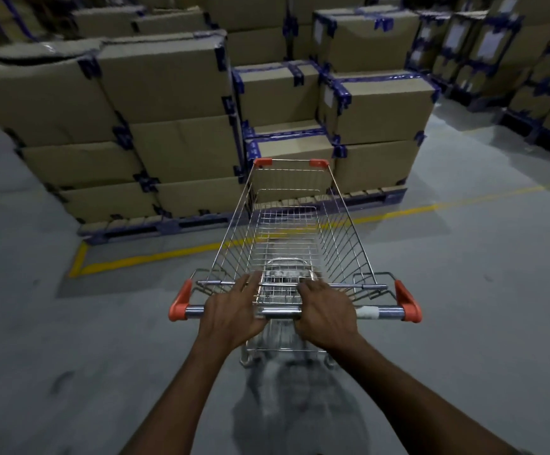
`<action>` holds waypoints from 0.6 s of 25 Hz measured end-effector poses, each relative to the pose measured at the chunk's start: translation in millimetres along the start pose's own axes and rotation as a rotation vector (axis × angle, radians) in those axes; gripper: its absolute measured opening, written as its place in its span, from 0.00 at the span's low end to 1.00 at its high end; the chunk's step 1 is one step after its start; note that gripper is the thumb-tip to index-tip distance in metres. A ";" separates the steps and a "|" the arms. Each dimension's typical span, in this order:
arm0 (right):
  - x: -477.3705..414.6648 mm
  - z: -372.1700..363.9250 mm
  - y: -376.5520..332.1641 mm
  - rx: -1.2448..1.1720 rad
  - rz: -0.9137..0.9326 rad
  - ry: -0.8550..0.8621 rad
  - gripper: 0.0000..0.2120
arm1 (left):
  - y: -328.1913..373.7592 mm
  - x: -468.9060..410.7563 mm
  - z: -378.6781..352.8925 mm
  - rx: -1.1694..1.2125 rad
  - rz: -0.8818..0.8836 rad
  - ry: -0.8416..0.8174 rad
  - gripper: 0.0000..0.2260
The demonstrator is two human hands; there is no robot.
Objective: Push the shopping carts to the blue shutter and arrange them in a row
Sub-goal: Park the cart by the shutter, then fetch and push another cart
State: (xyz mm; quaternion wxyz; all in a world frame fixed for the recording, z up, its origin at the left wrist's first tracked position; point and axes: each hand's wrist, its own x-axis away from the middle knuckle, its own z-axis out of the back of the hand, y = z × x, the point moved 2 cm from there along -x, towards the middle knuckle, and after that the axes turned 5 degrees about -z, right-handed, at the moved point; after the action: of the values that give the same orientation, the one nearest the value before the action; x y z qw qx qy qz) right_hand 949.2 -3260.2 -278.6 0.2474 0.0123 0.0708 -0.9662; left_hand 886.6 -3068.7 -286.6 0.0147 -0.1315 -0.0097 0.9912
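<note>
As the person leaned into the shopping cart (286,244) from behind, both hands sat near the middle of its steel handle bar (280,312); the left hand (234,313) lay over the bar with its fingers stretched forward toward the wire seat flap (276,292), pressing rather than clasping, while the right hand (327,315) had its fingers curled down over the bar in what looked like a proper hold; whether either thumb wrapped underneath I could not tell. The cart stood empty on the grey floor (70,323), its nose pointed at a stack of taped cardboard boxes (168,126) on a dark pallet (168,224), with a yellow floor line (155,257) passing under the basket. The danger, as I judged it, was this: pushed straight on, the front rim with its orange corner caps (262,161) would meet the boxes or the pallet edge; with the hands so close together there would be little leverage for a turn, and the flat left hand might slip off the bar if the cart swung sharply. No blue shutter showed anywhere, nor any other cart, so I could not say how far off the row was; the wheels and frame beneath the handle were a blur; the box stacks ran off past the edges of view.
</note>
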 end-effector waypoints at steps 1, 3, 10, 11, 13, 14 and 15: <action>-0.9 1.0 -13.4 -0.016 0.009 -0.013 0.28 | -9.6 8.5 2.7 -0.025 0.027 -0.047 0.38; -3.2 -1.2 -37.5 -0.017 0.049 -0.041 0.30 | -28.5 23.3 7.3 -0.041 0.093 -0.118 0.38; -2.1 -19.6 -118.0 0.073 0.187 -0.023 0.21 | -85.2 96.7 22.1 -0.037 0.206 -0.024 0.23; 0.4 -21.9 -132.1 0.087 0.195 -0.022 0.19 | -93.4 108.7 23.8 -0.044 0.224 -0.015 0.20; 3.9 -22.7 -158.7 0.083 0.205 -0.040 0.14 | -109.9 128.9 26.5 -0.072 0.256 -0.002 0.15; 4.2 -22.3 -172.5 0.082 0.223 -0.042 0.12 | -118.8 139.3 27.7 -0.082 0.276 0.000 0.15; 3.4 -22.7 -185.1 0.092 0.252 -0.034 0.11 | -127.6 148.5 28.7 -0.089 0.294 0.003 0.15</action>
State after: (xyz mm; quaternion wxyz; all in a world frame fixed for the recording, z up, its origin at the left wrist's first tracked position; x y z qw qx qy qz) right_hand 857.1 -3098.1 -277.0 0.3674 0.0160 0.0201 -0.9297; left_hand 739.1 -2936.9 -294.6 -0.1364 -0.1333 -0.0344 0.9810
